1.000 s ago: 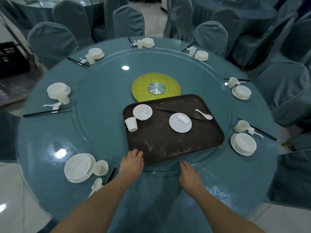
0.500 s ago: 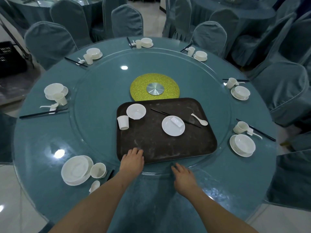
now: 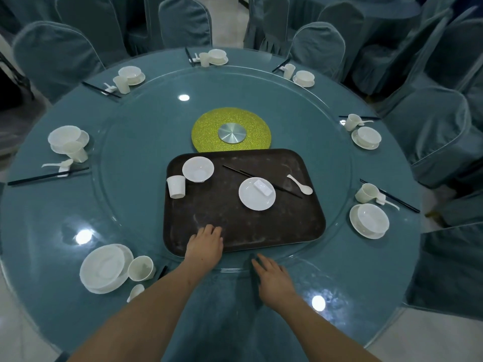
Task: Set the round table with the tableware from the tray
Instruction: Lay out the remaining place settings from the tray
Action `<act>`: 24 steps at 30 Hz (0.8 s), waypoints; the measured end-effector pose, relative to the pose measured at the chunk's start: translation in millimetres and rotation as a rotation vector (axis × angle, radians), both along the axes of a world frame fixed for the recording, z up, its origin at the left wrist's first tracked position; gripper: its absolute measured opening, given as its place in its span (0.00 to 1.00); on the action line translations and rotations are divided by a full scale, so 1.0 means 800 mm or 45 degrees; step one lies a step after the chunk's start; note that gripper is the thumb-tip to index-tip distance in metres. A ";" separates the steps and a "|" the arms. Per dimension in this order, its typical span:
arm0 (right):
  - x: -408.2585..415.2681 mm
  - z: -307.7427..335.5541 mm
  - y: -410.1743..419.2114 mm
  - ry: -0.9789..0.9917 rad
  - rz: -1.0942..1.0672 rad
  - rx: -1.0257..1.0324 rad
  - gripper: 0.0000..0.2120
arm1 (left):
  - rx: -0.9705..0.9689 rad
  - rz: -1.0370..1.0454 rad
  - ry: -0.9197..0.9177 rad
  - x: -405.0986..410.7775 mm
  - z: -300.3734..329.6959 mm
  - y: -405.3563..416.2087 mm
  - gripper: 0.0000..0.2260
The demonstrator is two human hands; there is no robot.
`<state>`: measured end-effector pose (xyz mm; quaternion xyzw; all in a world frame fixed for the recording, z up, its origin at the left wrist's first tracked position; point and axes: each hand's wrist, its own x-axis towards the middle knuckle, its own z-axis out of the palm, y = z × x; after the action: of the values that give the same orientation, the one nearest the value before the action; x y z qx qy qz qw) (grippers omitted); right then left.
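**Tray at the near edge of the glass turntable, one setting left on it**

On the glass turntable point(image 3: 136, 194) of the round table point(image 3: 39, 231), a dark brown tray point(image 3: 235, 226) lies just in front of the yellow-green glitter disc point(image 3: 209, 126) with its metal hub point(image 3: 232, 133). At the tray's left end stand a white cup point(image 3: 176, 186) and, just beside it, a white bowl point(image 3: 197, 169). Near the middle lies a small white plate point(image 3: 254, 198) carrying a white chopstick rest point(image 3: 263, 187). A pair of black chopsticks point(image 3: 240, 173) runs diagonally behind the plate, and a white spoon point(image 3: 300, 184) lies towards the right end.

The left hand point(image 3: 205, 248) rests palm down over the tray's near rim, fingers spread flat on the tray surface, grasping nothing. The right hand point(image 3: 274, 279) lies open beside it, clear of the tray, fingers extended over the turntable's near edge; whether the palm touches the glass is hard to tell.

Around the outer ring of the table sit place settings of white bowls, cups, spoons and black chopsticks; the nearest setting point(image 3: 107, 269) is left of the left forearm. Chairs in blue-grey covers point(image 3: 57, 53) surround the table.
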<state>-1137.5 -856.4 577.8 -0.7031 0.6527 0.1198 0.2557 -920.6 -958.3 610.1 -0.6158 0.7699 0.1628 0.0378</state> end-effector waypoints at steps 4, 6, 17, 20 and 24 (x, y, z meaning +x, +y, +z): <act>-0.003 -0.001 -0.014 -0.065 -0.013 -0.088 0.30 | 0.024 0.036 0.036 -0.007 -0.005 -0.014 0.15; -0.007 0.004 -0.028 -0.144 -0.063 -0.252 0.25 | 0.035 0.051 0.057 -0.012 -0.006 -0.023 0.16; -0.061 0.042 -0.185 -0.552 -0.843 -0.522 0.12 | 0.104 0.221 0.318 -0.071 -0.009 -0.103 0.18; -0.071 0.041 -0.223 -0.609 -1.006 -0.447 0.12 | 0.088 0.235 0.366 -0.088 -0.010 -0.132 0.17; -0.077 0.031 -0.256 -0.650 -1.129 -0.373 0.12 | 0.106 0.303 0.437 -0.106 -0.014 -0.166 0.16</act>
<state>-1199.5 -1061.2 602.9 -0.3949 0.8140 -0.2672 0.3318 -1005.6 -1090.8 599.2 -0.6636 0.6795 0.3004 -0.0878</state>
